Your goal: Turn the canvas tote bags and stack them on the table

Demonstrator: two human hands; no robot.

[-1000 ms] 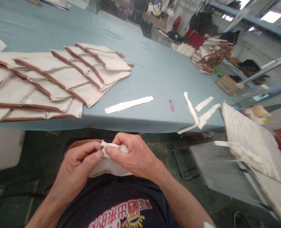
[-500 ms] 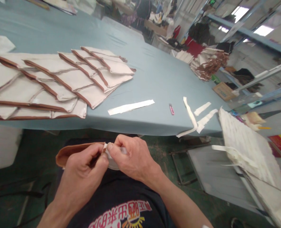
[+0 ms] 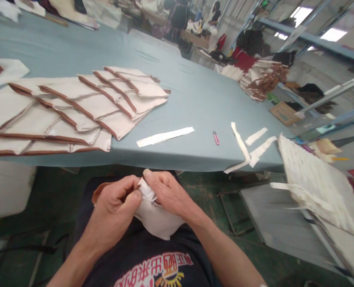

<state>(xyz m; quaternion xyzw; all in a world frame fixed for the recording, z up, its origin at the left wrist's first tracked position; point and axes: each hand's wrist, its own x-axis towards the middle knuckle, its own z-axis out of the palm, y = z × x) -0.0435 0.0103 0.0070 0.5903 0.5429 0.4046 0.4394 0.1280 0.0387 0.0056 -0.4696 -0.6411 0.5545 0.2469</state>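
Observation:
Over my lap, both hands hold a sewn piece of off-white fabric [image 3: 160, 221] with a brown part that shows beyond the left hand. My left hand [image 3: 115, 205] is closed, its thumb and forefinger pinching the piece at a brown and white edge. Close beside it, my right hand [image 3: 169, 193] grips the white side, thumb raised at the fold. The white cloth hangs down between and below the hands. Much of the brown part is hidden behind my left fingers.
On the blue-covered table [image 3: 200, 99], overlapping off-white fabric pieces with brown edging [image 3: 105, 103] lie at left. White strips [image 3: 165, 136] and small pink thread snips [image 3: 216, 138] lie near the front edge. A white-covered board [image 3: 320, 191] stands at right; a person [image 3: 178, 16] is in the background.
The fabric piece has been turned: more white cloth now hangs below my hands and less brown shows at left. Both hands have shifted slightly right, still close together.

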